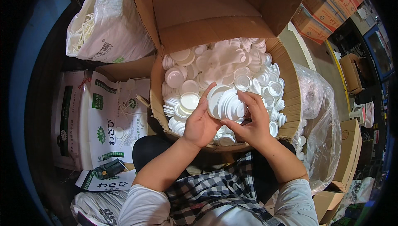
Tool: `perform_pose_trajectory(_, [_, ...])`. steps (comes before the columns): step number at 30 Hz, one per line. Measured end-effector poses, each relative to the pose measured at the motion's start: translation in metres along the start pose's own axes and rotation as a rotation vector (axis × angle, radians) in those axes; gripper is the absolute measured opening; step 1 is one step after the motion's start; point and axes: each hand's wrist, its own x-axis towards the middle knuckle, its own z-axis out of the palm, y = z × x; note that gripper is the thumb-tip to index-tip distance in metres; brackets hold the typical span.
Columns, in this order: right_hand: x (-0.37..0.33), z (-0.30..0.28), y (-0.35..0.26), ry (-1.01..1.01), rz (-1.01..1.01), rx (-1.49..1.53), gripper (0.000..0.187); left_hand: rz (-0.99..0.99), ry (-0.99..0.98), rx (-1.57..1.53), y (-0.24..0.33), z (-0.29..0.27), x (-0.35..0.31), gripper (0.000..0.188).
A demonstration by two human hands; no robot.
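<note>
Two hands at work over the open cardboard box (286, 80). My left hand (200, 122) and right hand (251, 122) together grip a nested stack of white plastic lids (228, 105), fingers curled closed around its ends, held just above the loose white lids (215, 66) filling the box. A clear plastic bag (321, 122) sits right of the box.

One open cardboard box (224, 22); white plastic lids (232, 76) inside, too many to count; two hands.
</note>
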Motion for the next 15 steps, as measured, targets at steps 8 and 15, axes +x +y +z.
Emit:
perform_pose_trajectory(8, [0.0011, 0.0005, -0.0027, 0.020, -0.050, -0.024, 0.067, 0.030, -0.015, 0.140, -0.0045, 0.0070, -0.0043, 0.047])
perform_pose_trajectory(15, [0.0009, 0.0015, -0.0034, 0.013, -0.027, -0.022, 0.067, 0.028, -0.027, 0.168, -0.0052, 0.0082, -0.0056, 0.047])
